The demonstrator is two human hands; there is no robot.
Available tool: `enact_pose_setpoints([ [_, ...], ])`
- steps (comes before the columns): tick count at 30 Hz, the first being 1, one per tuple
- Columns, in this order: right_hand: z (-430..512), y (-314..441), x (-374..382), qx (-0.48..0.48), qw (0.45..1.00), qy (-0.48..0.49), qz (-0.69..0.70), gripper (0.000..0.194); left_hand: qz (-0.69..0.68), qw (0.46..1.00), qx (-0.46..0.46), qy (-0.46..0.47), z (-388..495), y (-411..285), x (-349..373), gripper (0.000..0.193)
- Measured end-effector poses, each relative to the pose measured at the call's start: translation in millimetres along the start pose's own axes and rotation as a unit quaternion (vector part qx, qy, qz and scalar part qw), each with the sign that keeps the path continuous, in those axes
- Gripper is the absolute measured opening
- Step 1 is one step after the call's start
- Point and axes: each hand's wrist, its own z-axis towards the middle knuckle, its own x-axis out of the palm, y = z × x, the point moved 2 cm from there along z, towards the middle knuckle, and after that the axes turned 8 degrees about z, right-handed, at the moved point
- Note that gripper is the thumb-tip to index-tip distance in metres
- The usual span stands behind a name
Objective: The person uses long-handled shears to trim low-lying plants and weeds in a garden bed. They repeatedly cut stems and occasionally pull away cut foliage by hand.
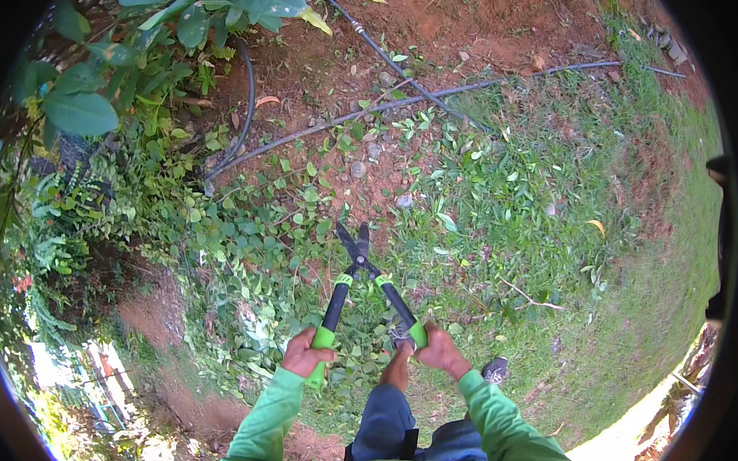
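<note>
A pair of hedge shears [360,262] with dark blades and black and bright green handles points away from me, its blades spread in a narrow V. My left hand [307,353] grips the left green handle, thumb across it. Around the end of the right handle, my right hand [441,352] is closed. Below the blades are low leafy plants [271,245] with round green leaves and a patch of bare reddish soil. Whether the blade tips touch any stem cannot be told.
Dark hoses or pipes [373,109] cross the soil ahead. Large-leaved branches [80,107] overhang the upper left. Several stones [403,200] lie among the plants. Cut-looking leaves and a bare twig [532,302] rest on the grass to the right. My shoe [495,370] stands on grass.
</note>
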Motion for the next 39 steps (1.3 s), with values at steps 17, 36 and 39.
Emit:
enact_pose_setpoints([
  [17, 322.7, 21.3, -19.4, -0.009, 0.993, 0.022, 0.114, 0.041, 0.103, 0.992, -0.018, 0.07, 288.9, -103.4, -153.2, 0.038],
  [36, 222.5, 65.1, 54.0, 0.069, 0.968, -0.234, 0.058, 0.034, -0.061, 0.983, 0.017, 0.172, 259.4, -93.7, -85.7, 0.034],
  [39, 232.4, 56.3, 14.1, 0.064, 0.973, -0.221, -0.007, 0.037, -0.043, 0.98, 0.035, 0.19, 293.4, -100.1, -91.2, 0.034],
])
